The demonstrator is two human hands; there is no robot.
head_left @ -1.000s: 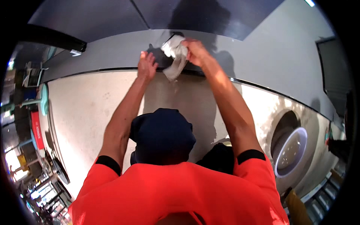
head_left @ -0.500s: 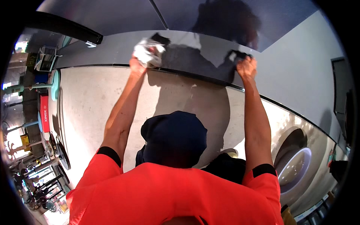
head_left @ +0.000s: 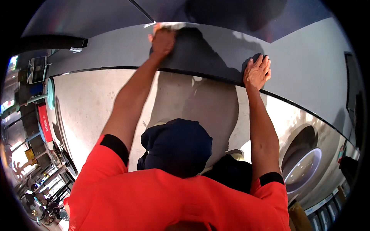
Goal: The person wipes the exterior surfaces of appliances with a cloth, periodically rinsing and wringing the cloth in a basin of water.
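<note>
Clock directions taken from the middle of the head view. The left hand (head_left: 163,40), just short of 12 o'clock, reaches up the grey surface (head_left: 304,65); blurred, back of the hand toward the camera, so cannot tell whether the fingers pinch or press flat. White cloth (head_left: 175,25) at 12, only a pale sliver showing at the fingertips, along the seam with the dark panel (head_left: 96,15). Right hand (head_left: 257,72) at 2 o'clock, nothing visible in it, fingers slightly spread, palm down on the grey surface near its black edge. Step in hand, by my reading: working the cloth along that upper seam, right arm bracing. The next move would call for steady pressure on the cloth and a firm right-hand prop. Containers: round pale-lavender basin (head_left: 318,161) at 4 o'clock, tilted to view, pale spots inside; light, holes or contents, cannot tell. Red box (head_left: 44,122) at 9 o'clock, contents hidden.
</note>
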